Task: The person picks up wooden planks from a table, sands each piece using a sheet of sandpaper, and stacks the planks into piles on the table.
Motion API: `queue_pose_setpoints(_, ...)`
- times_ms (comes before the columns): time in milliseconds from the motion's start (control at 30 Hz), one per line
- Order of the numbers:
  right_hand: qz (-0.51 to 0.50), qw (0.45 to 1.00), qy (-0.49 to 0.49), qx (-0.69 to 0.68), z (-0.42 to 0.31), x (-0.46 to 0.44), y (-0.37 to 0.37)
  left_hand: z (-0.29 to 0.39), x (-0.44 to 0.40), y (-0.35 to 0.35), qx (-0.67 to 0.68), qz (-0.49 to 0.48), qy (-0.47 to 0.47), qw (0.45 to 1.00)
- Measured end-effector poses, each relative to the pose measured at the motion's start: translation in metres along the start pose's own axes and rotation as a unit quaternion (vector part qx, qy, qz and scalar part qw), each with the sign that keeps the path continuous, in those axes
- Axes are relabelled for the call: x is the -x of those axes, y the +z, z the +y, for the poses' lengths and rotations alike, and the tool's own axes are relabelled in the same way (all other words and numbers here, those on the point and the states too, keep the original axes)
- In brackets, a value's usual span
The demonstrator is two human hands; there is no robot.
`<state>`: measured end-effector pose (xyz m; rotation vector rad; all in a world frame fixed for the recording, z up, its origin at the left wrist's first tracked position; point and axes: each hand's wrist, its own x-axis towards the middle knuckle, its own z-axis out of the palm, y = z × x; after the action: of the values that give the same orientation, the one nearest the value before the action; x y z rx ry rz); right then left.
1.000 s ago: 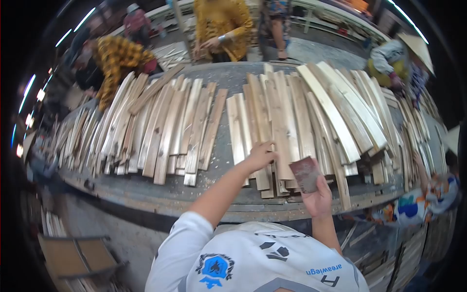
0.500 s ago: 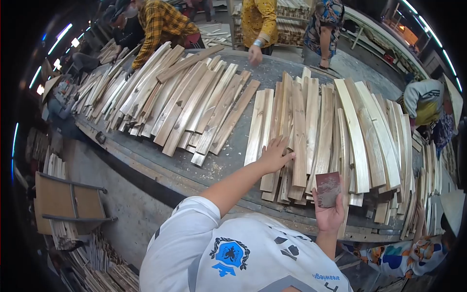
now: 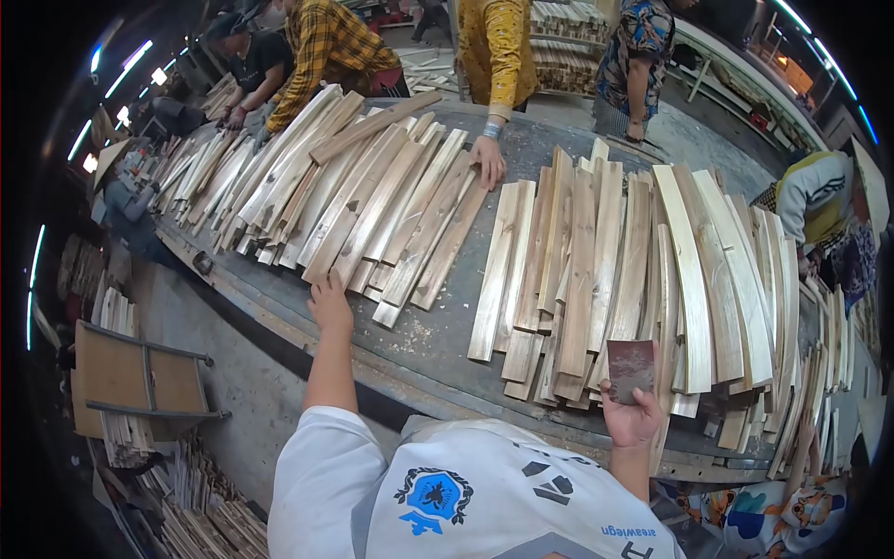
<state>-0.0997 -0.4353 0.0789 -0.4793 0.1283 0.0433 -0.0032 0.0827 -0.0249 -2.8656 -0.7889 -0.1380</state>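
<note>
Fingers of the left hand (image 3: 330,307) are spread at the ends of slats (image 3: 456,244), on the tabletop's (image 3: 426,345) near side; those of the right hand (image 3: 635,421) are clamped on a dark red sheet (image 3: 630,366) over that side. The slats are judged light, stiff, best gripped mid-length; the sheet thin, bendable, best pinched at its rim. Two broad heaps (image 3: 689,279) are counted, slats too many, sheet one.

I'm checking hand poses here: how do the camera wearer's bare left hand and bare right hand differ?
The bare left hand shows its back, while the bare right hand shows its palm. The left hand's fingers are spread at the near ends of the left heap of flat, pale-brown wooden boards; the right hand grips a dark red-brown, flat rectangular piece near the right heap. Both hands are ungloved.
</note>
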Motion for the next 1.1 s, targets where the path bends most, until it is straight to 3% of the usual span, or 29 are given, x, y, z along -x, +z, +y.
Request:
queue_pose_setpoints(67,-0.001,0.999,0.029,0.025,0.003,-0.006,0.005,-0.006,-0.004,-0.003,0.031,0.001,0.012,0.999)
queue_pose_setpoints(167,-0.022,0.997,0.060,0.045,0.011,-0.011,0.015,-0.004,-0.014,-0.024,0.158,-0.130,-0.026,0.978)
queue_pose_setpoints(200,-0.019,0.997,0.064,0.044,0.014,-0.011,0.016,-0.009,-0.015,-0.018,0.279,-0.146,-0.047,0.948)
queue_pose_setpoints(267,-0.010,0.995,0.080,0.051,0.021,-0.010,0.016,-0.019,-0.020,0.016,0.504,-0.168,-0.088,0.843)
queue_pose_setpoints(300,-0.008,0.994,0.090,0.054,0.025,-0.010,0.017,-0.020,-0.019,0.048,0.627,-0.229,-0.161,0.727)
queue_pose_setpoints(333,-0.010,0.993,0.095,0.063,0.028,-0.009,0.019,0.004,0.001,0.008,0.660,-0.240,-0.228,0.674)
queue_pose_setpoints(367,-0.014,0.992,0.100,0.071,0.031,-0.008,0.021,-0.001,-0.003,0.044,0.596,-0.231,-0.119,0.760)
queue_pose_setpoints(400,-0.019,0.991,0.105,0.078,0.035,-0.009,0.024,0.019,0.021,-0.017,0.588,-0.224,-0.124,0.768)
queue_pose_setpoints(500,-0.023,0.987,0.108,0.120,0.042,-0.008,0.029,0.028,0.059,-0.061,0.653,-0.268,-0.168,0.688)
queue_pose_setpoints(600,-0.033,0.958,0.099,0.265,0.054,-0.013,0.014,-0.015,0.091,-0.030,0.838,-0.457,-0.079,0.288)
queue_pose_setpoints(700,-0.002,0.894,0.136,0.427,0.075,-0.024,0.019,-0.023,0.139,-0.062,0.842,-0.522,-0.082,0.111)
queue_pose_setpoints(733,-0.059,0.876,0.113,0.465,0.086,-0.026,0.019,-0.026,0.153,-0.065,0.828,-0.539,-0.123,0.090)
queue_pose_setpoints(800,-0.181,0.827,0.057,0.530,0.114,-0.036,0.023,-0.025,0.170,-0.081,0.784,-0.573,-0.166,0.173)
queue_pose_setpoints(833,-0.247,0.766,0.010,0.594,0.129,-0.039,0.026,-0.026,0.178,-0.087,0.759,-0.586,-0.185,0.214)
queue_pose_setpoints(867,-0.311,0.695,-0.039,0.648,0.143,-0.039,0.032,-0.033,0.186,-0.067,0.753,-0.603,-0.151,0.217)
queue_pose_setpoints(933,-0.384,0.595,-0.015,0.706,0.164,-0.025,0.058,-0.038,0.195,-0.075,0.774,-0.583,-0.143,0.202)
queue_pose_setpoints(967,-0.435,0.558,-0.030,0.706,0.178,-0.017,0.064,-0.039,0.198,-0.082,0.784,-0.573,-0.138,0.194)
queue_pose_setpoints(1067,-0.578,0.456,-0.084,0.671,0.208,-0.004,0.067,-0.041,0.198,-0.098,0.778,-0.561,-0.152,0.239)
queue_pose_setpoints(1100,-0.551,0.447,-0.095,0.698,0.218,-0.015,0.060,-0.043,0.199,-0.101,0.776,-0.559,-0.156,0.247)
